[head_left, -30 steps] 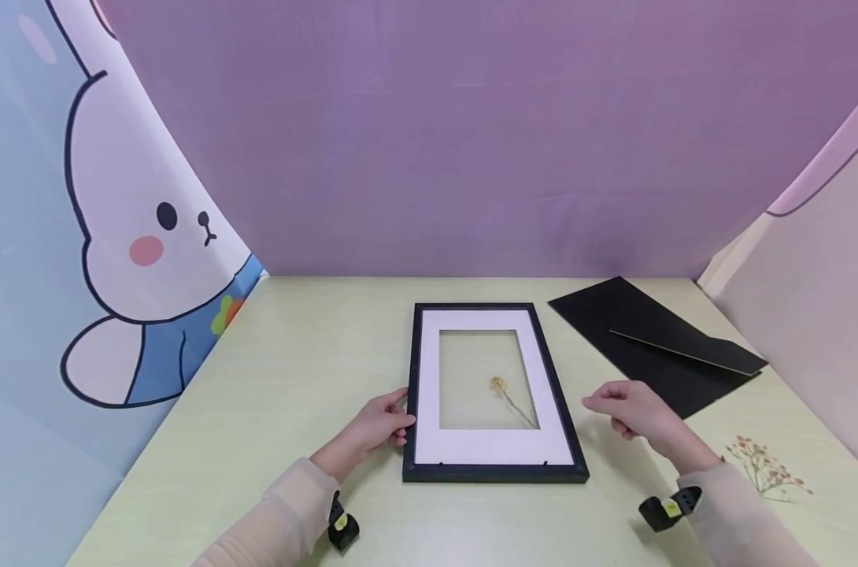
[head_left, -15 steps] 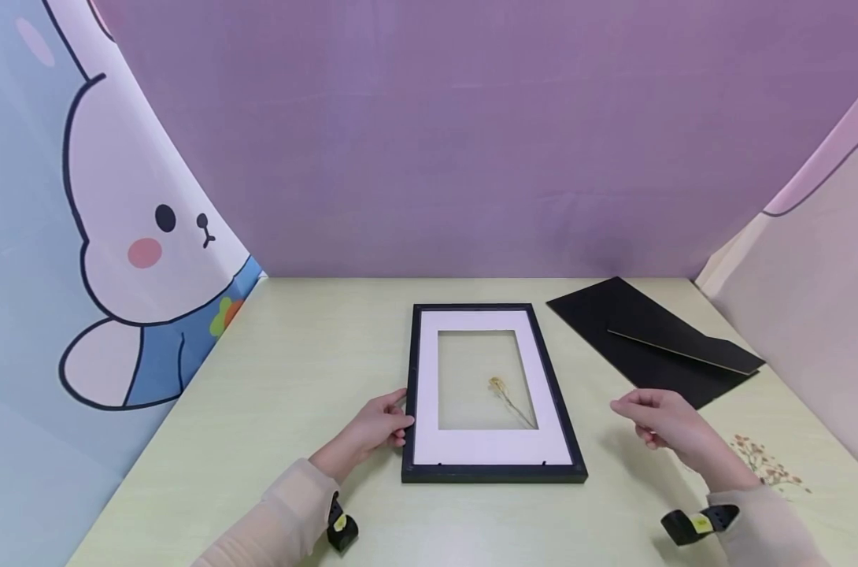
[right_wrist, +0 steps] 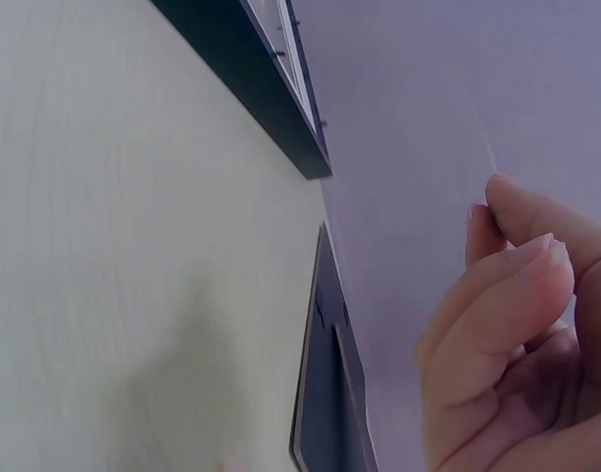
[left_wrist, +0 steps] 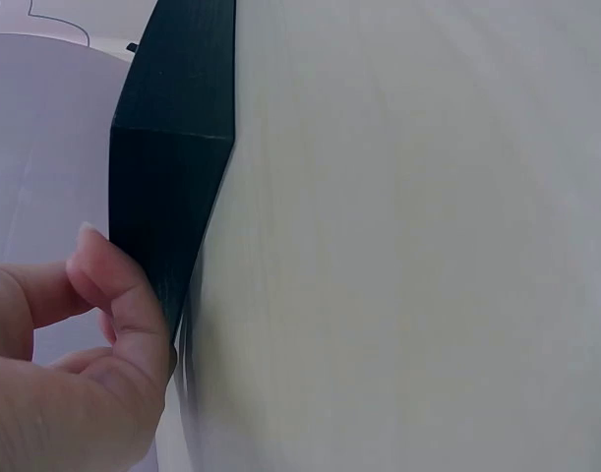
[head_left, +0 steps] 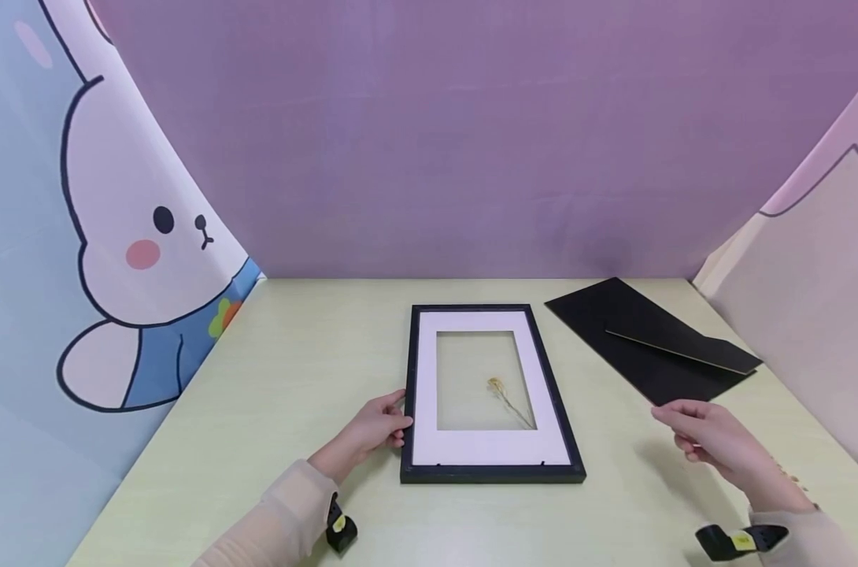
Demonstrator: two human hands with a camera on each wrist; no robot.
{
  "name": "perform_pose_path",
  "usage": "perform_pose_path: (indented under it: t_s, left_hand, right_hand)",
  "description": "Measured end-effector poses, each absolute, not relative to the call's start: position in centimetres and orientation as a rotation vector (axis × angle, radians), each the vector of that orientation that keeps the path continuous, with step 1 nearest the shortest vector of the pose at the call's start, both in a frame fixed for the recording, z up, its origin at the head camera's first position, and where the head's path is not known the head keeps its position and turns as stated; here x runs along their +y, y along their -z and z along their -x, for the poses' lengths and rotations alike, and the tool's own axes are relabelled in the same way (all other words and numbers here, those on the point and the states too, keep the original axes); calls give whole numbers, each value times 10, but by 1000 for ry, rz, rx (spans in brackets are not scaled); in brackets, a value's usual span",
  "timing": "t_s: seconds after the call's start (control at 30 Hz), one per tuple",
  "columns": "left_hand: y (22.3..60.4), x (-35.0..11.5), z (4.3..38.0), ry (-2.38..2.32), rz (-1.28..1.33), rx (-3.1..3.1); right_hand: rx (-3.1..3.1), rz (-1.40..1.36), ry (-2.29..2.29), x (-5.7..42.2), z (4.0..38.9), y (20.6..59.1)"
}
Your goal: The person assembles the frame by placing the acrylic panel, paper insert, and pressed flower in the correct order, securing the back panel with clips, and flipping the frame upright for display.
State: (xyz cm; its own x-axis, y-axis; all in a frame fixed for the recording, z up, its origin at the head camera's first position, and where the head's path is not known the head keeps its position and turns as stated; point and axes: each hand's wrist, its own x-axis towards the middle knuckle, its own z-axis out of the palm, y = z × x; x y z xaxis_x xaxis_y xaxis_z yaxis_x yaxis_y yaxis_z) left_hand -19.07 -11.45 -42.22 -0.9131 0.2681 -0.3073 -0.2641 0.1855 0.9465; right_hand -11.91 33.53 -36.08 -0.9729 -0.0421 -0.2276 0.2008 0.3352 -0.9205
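Note:
A black picture frame [head_left: 491, 474] with a white mat [head_left: 491, 450] lies flat on the table. Through the mat's window shows a yellow dried flower [head_left: 507, 400], low and to the right. My left hand [head_left: 372, 429] holds the frame's left side, thumb and fingertips at the edge; in the left wrist view the fingers [left_wrist: 133, 334] are bent against the dark side of the frame [left_wrist: 172, 177]. To the right, my right hand [head_left: 715, 437] hovers over the table with loosely bent fingers and holds nothing. A reddish-brown dried sprig [head_left: 790, 475] is mostly hidden behind the right wrist.
Two black boards [head_left: 634, 331] overlap at the table's back right, just beyond my right hand. A purple backdrop [head_left: 471, 157] rises behind the pale table [head_left: 316, 346], with printed side panels, one showing a rabbit [head_left: 138, 197].
My right hand has moved right and toward me, away from the picture frame, and its wrist now covers most of the reddish-brown sprig. The left hand stays at the frame.

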Motion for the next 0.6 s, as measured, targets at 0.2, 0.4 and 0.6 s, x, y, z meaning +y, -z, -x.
perform_pose_path:
  t_s: [0.2, 0.4, 0.6]
  left_hand:
    - [423, -115, 191, -1772, 3, 2069]
    - [423, -115, 191, -1773, 0, 2065]
    - [423, -114, 191, -1769, 4, 2072]
  right_hand:
    - [2392, -189, 1696, 352, 112, 361]
    - [2364, -174, 1741, 368, 106, 364]
    - [2389, -219, 1702, 381, 101, 367]
